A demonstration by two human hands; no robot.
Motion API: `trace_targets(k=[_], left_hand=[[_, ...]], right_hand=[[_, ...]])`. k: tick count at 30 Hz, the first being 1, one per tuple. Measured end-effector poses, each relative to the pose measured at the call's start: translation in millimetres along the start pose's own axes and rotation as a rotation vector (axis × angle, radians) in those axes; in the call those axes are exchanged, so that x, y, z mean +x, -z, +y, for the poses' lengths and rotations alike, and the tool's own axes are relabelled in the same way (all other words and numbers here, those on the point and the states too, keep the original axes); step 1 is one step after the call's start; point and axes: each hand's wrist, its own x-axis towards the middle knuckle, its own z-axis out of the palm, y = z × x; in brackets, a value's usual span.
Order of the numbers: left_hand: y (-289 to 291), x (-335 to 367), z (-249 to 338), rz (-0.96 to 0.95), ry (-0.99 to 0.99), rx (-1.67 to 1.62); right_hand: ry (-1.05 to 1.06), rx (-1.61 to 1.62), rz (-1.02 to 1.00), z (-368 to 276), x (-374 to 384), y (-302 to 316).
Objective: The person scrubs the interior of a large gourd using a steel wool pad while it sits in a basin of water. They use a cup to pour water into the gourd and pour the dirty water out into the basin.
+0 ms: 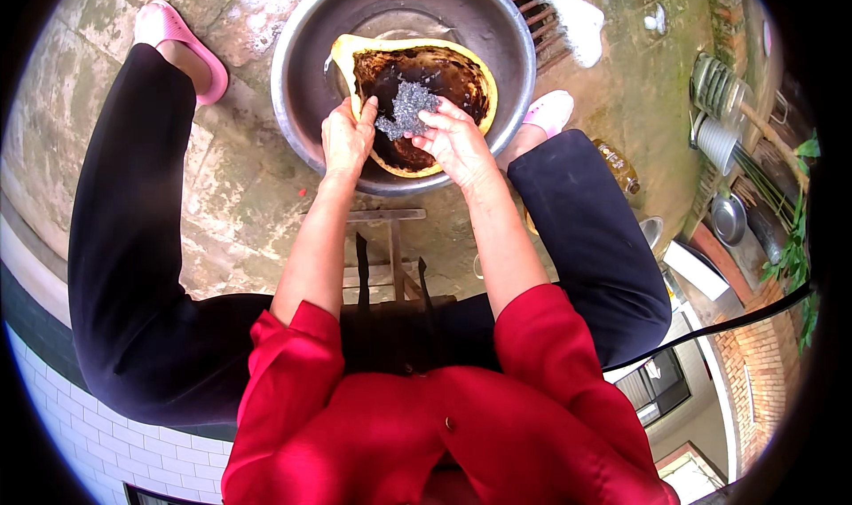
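Note:
A wide metal basin [295, 114] stands on the ground between my legs. Tilted inside it is a yellow, pear-shaped vessel [484, 61] with a pointed end at the upper left and a dark brown, blackened inside. My left hand [348, 138] grips its near left rim, thumb over the edge. In my right hand [454, 141] is a silvery steel wool scrubber [410, 107], pinched between thumb and fingers over the blackened inside. Whether the scrubber presses on the surface I cannot tell. Part of the vessel's near rim is hidden by my hands.
White foam [572, 21] lies by a rusty floor grate [535, 17] beyond the basin. A bottle of yellowish liquid [617, 166] lies right of my knee. Below the basin is a small wooden stool [390, 239]. Pots and baskets [714, 141] line the right side.

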Motion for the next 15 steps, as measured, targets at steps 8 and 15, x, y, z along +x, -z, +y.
trace_targets(k=[8,15], left_hand=[[0.8,16.0,4.2,-0.062,-0.063,-0.346],[5.3,32.3,27.0,-0.066,-0.059,-0.227]], right_hand=[[0.092,-0.372,0.105,16.0,9.1,-10.5],[0.319,-0.582,0.115,57.1,47.0,-41.3]])
